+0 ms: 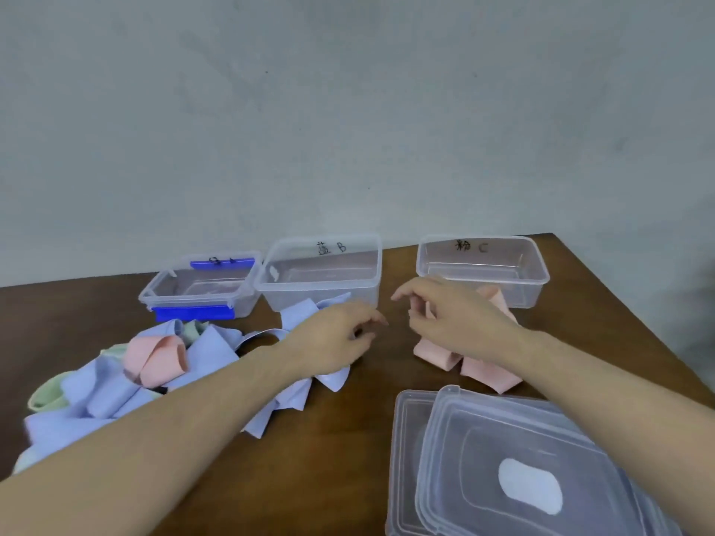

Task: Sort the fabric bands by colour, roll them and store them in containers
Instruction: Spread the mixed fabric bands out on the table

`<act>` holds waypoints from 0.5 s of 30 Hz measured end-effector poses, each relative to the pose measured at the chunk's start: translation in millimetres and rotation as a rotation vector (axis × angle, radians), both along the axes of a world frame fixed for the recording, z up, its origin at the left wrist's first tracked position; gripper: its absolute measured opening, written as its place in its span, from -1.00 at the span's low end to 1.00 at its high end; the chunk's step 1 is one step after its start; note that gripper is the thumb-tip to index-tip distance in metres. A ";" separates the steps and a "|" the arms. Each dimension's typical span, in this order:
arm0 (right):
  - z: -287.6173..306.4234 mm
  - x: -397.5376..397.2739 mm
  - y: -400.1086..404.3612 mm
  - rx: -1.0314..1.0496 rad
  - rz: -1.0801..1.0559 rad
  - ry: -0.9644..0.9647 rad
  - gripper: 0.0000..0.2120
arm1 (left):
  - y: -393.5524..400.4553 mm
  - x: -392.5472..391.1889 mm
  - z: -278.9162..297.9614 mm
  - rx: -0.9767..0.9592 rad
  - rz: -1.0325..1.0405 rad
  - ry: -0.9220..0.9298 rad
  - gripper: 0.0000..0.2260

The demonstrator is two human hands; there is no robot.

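Observation:
Three clear plastic containers stand in a row at the back: one with blue clips, one marked B and one marked C. All three look empty. A mixed heap lies at the left, with light blue bands, a green band and a pink looped band. More blue bands fan out under my left forearm. Pink bands lie in front of container C. My left hand hovers over the blue bands, fingers loosely curled. My right hand hovers over the pink bands, holding nothing that I can see.
Stacked clear lids lie at the near right on the brown table. A pale wall rises right behind the containers. The table's right edge runs diagonally past container C.

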State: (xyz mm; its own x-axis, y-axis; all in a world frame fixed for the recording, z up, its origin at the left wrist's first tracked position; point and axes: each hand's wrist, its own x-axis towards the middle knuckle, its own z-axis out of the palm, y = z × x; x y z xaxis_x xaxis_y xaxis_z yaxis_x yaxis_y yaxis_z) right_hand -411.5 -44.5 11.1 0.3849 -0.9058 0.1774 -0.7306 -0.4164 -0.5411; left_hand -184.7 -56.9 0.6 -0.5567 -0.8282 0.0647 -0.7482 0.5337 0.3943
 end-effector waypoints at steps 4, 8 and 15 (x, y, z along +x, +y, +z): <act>2.7 78.0 -1.8 0.036 0.204 0.044 -0.69 | 23.6 87.8 -1.1 -0.155 0.025 0.009 -0.86; 3.2 156.2 3.0 0.118 0.379 0.160 -0.60 | 45.9 181.3 -1.9 -0.133 0.166 -0.008 -0.84; -4.7 270.1 -4.0 0.153 0.473 0.167 -0.59 | 70.0 302.3 -12.8 -0.142 0.514 -0.252 -0.37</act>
State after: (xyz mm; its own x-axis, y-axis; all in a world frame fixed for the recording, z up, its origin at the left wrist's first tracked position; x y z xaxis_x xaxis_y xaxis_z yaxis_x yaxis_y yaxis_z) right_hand -141.4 -48.5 6.5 0.7700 -0.6366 -0.0424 -0.5633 -0.6472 -0.5136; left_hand 117.6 13.1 -12.1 -0.0992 -0.9887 0.1125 -0.9862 0.1128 0.1215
